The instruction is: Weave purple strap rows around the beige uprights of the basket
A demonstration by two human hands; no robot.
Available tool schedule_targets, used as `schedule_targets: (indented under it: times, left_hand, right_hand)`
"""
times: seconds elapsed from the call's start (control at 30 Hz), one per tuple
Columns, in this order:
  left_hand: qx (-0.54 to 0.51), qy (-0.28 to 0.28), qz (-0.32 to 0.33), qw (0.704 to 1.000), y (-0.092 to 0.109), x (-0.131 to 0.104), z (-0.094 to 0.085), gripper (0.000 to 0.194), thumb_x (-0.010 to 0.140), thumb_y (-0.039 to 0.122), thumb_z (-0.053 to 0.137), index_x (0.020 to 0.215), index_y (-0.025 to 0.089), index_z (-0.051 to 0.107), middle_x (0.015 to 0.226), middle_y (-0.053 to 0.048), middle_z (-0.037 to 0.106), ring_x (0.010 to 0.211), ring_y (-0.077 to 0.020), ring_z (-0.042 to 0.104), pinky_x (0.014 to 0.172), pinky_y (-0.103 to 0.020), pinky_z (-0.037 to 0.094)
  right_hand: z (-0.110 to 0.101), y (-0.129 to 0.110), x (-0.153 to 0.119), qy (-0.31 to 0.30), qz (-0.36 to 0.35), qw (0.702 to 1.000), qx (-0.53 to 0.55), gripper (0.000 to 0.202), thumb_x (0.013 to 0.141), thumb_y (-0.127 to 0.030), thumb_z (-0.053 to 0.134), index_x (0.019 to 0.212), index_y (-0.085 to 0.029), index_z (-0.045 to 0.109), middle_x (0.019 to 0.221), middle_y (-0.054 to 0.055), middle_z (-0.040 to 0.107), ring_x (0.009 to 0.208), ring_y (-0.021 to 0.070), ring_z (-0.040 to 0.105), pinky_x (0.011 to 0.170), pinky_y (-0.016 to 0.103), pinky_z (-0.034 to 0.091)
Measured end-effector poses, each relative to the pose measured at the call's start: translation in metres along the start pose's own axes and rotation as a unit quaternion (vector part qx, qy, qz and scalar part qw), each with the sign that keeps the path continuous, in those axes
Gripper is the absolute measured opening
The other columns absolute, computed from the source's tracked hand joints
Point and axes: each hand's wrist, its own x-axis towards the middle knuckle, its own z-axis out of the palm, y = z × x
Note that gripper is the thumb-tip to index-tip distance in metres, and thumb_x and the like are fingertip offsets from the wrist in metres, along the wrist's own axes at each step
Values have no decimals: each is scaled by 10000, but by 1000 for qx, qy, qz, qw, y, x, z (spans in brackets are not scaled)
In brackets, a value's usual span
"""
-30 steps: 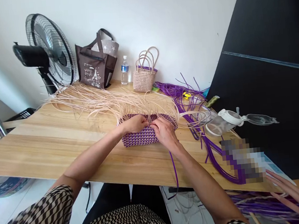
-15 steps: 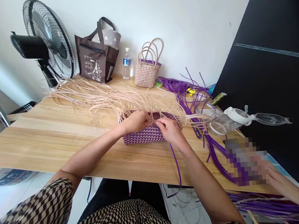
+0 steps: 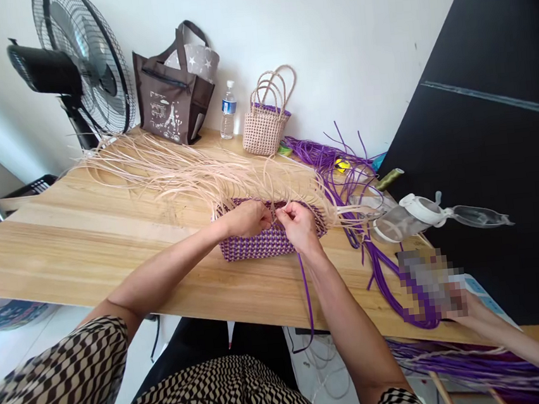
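Note:
A partly woven purple-and-beige basket lies on the wooden table, long beige strips fanning out from its far edge. Over its near rim, my left hand is closed, its fingertips pinching a thin weaving strip. Close beside it, my right hand pinches a strip between thumb and fingers at the same rim. The strips' colour at the fingertips is hard to make out. Below my right hand, a purple strip hangs past the table's front edge.
A fan, a brown bag, a water bottle and a small finished basket stand along the wall. Purple strips and a clear jug lie right. Another person's arm reaches in from the right, its hand blurred out.
My right hand has shifted slightly left and turned a little more upright at the rim. My left hand stays nearly in place. The view has moved slightly, and the other person's hand appears further left.

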Motion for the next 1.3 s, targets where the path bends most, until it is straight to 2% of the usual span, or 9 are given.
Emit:
schedule_targets:
  times: [0.13, 0.27, 0.47, 0.67, 0.77, 0.83, 0.97, 1.1, 1.3]
  left_hand:
    - [-59, -26, -15, 998, -1, 2, -6, 173, 705, 131, 428, 547, 130, 500, 506, 42, 405, 514, -67, 326, 512, -213, 240]
    - [-110, 25, -39, 993, 2, 2, -7, 188, 725, 186, 455, 645, 112, 608, 565, 26, 509, 552, -76, 402, 543, -202, 291]
    - [-80, 70, -49, 993, 6, 0, 2, 139, 667, 164, 511, 589, 106, 610, 531, 25, 514, 546, -82, 439, 531, -203, 289]
    - [-79, 18, -1, 997, 4, 0, 8, 131, 657, 118, 482, 544, 113, 547, 485, 47, 421, 503, -65, 358, 494, -201, 252]
    - [-54, 2, -6, 998, 5, -1, 5, 180, 694, 135, 476, 517, 125, 509, 468, 54, 363, 486, -63, 316, 485, -212, 225]
    - [-25, -36, -20, 999, 7, -1, 3, 240, 729, 203, 507, 498, 139, 486, 451, 55, 334, 470, -69, 294, 477, -229, 206]
    - [30, -95, -68, 993, 10, 0, 0, 272, 643, 340, 671, 506, 163, 516, 428, 56, 382, 453, -88, 319, 481, -253, 213]
    - [32, -92, -107, 990, 13, 0, 0, 237, 627, 329, 693, 519, 168, 556, 420, 55, 399, 448, -90, 350, 481, -242, 238]
    - [36, -66, -137, 988, 18, -1, 0, 170, 613, 312, 703, 597, 159, 632, 469, 33, 493, 490, -101, 417, 499, -234, 281]
  right_hand:
    - [-5, -6, -1, -24, -16, 999, 33, 248, 723, -412, 578, 642, -187, 512, 586, -24, 528, 540, 112, 468, 547, 240, 355]
    - [-10, -13, -3, -49, -34, 997, 57, 237, 757, -391, 566, 663, -175, 534, 599, -25, 525, 546, 101, 463, 552, 230, 362]
    - [-7, -19, -8, -5, -30, 997, 68, 244, 784, -405, 536, 708, -174, 553, 578, -32, 500, 517, 99, 430, 523, 227, 356]
    - [4, -16, -9, 44, -39, 998, 6, 223, 769, -367, 523, 676, -168, 557, 586, -9, 544, 535, 115, 471, 541, 240, 369]
    - [-3, -15, -7, -7, -41, 999, -17, 254, 785, -392, 513, 704, -163, 586, 572, -11, 558, 515, 113, 475, 526, 236, 368]
    - [-14, -15, -5, -55, -48, 996, -47, 283, 813, -400, 483, 758, -159, 620, 596, -4, 590, 522, 115, 494, 529, 233, 371]
    - [-34, -23, -1, -181, -85, 968, -149, 251, 809, -331, 484, 754, -161, 661, 668, 10, 640, 576, 118, 517, 567, 236, 366]
    - [-37, -34, 8, -303, -69, 933, -184, 256, 762, -370, 535, 662, -163, 645, 576, -19, 584, 519, 98, 449, 512, 228, 313]
    - [-33, -36, 22, -359, -47, 914, -182, 269, 713, -409, 555, 594, -170, 586, 514, -46, 492, 473, 74, 366, 455, 215, 255]
